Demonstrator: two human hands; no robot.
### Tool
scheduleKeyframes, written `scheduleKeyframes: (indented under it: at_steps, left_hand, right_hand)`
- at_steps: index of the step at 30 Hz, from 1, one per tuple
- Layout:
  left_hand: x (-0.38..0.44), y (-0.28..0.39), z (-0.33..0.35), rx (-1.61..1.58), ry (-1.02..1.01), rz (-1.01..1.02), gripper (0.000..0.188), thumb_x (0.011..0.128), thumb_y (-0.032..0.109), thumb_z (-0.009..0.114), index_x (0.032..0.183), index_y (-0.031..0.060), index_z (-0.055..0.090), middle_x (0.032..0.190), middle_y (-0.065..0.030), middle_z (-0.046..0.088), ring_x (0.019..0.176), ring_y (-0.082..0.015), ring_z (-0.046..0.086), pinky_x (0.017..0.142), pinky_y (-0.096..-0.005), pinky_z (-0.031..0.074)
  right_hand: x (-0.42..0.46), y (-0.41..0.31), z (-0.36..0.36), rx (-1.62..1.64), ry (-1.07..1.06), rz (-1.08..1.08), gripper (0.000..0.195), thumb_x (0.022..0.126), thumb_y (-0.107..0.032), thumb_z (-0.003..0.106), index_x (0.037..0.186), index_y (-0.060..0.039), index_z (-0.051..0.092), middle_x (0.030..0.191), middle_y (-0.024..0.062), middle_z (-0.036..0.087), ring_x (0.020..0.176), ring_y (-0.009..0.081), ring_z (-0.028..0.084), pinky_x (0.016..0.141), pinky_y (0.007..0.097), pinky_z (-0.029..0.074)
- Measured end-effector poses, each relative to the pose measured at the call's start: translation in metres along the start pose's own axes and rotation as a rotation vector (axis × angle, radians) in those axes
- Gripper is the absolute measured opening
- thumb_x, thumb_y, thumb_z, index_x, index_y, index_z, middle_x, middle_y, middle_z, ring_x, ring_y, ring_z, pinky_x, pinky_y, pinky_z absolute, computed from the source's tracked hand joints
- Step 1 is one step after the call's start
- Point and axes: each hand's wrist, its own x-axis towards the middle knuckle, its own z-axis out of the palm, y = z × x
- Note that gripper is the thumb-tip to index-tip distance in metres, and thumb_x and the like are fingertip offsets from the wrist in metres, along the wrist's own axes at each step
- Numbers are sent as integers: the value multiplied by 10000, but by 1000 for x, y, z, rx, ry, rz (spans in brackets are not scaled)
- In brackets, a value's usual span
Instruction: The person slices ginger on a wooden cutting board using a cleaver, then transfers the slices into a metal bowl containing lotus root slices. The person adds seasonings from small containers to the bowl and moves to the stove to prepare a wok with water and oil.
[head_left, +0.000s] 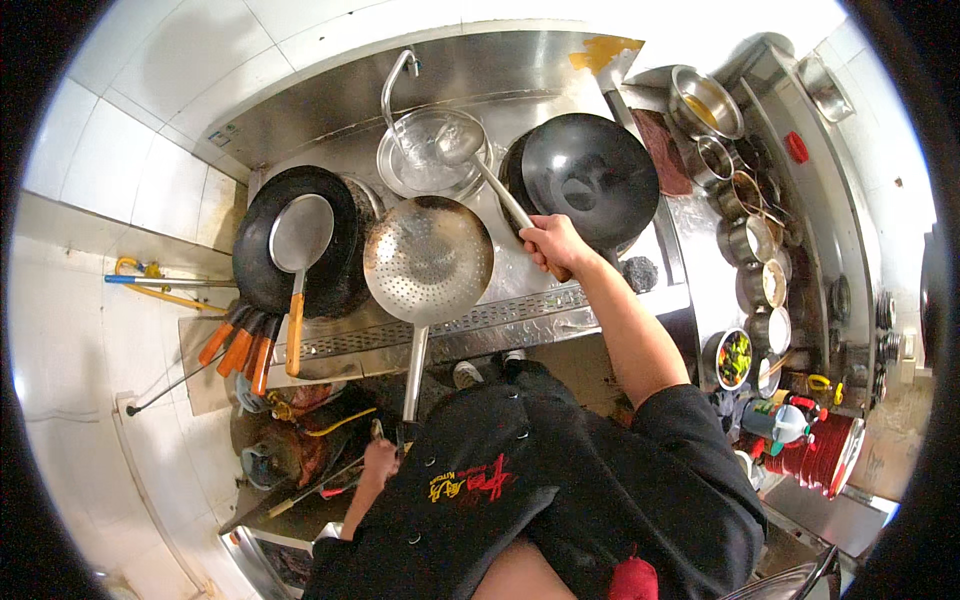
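Observation:
My right hand (553, 244) grips the handle of a steel ladle (504, 193). The ladle's bowl is over the near right part of a metal basin (386, 174) holding water. A perforated steel strainer (429, 262) sits just in front of that basin, its long handle pointing toward me. Low by my left side, my left hand (381, 459) is curled beside the end of the strainer's handle. A small metal piece shows above its fingers, but what it grips is unclear. A black wok (592, 176) stands to the right of the basin.
At left, a fine-mesh skimmer (302, 232) rests in another black wok (255, 247), beside several orange-handled tools (238, 346). A faucet (390, 82) arches over the basin. Steel seasoning pots (752, 238) line the right counter, near a bowl of cut vegetables (733, 358). A slotted drain (450, 322) runs along the stove's front.

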Motion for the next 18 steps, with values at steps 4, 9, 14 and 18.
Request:
scheduleKeyframes:
  at_steps: [4, 9, 14, 18]
  left_hand:
    - [4, 40, 68, 1137, 265, 512, 194, 1020, 161, 449, 1025, 14, 575, 664, -55, 429, 499, -168, 392, 480, -366, 360]
    - [-20, 64, 137, 1043, 226, 481, 372, 1019, 242, 518, 1295, -6, 555, 782, -112, 595, 570, -196, 543, 510, -374, 422]
    - [-37, 27, 184, 737, -228, 288, 480, 1004, 431, 512, 1254, 24, 555, 924, -110, 691, 624, -188, 632, 528, -352, 520]
    - [-50, 9, 216, 794, -357, 361, 312, 984, 327, 579, 1126, 50, 555, 816, -64, 660, 551, -136, 597, 452, -308, 499]
  right_hand:
    - [-17, -2, -6, 136, -16, 50, 220, 954, -202, 590, 800, -45, 580, 624, 19, 533, 469, 112, 488, 395, 290, 388]
    - [-59, 2, 6, 356, -88, 141, 152, 972, -146, 564, 1033, -10, 598, 734, 5, 527, 505, 82, 455, 428, 264, 401]
    - [-102, 20, 28, -1, -62, 89, 125, 976, -137, 551, 1011, -28, 600, 681, -15, 512, 465, 74, 465, 414, 252, 398]
    - [-117, 31, 33, -146, 23, 27, 238, 952, -150, 585, 1135, -1, 617, 659, 2, 531, 489, 77, 495, 436, 268, 407]
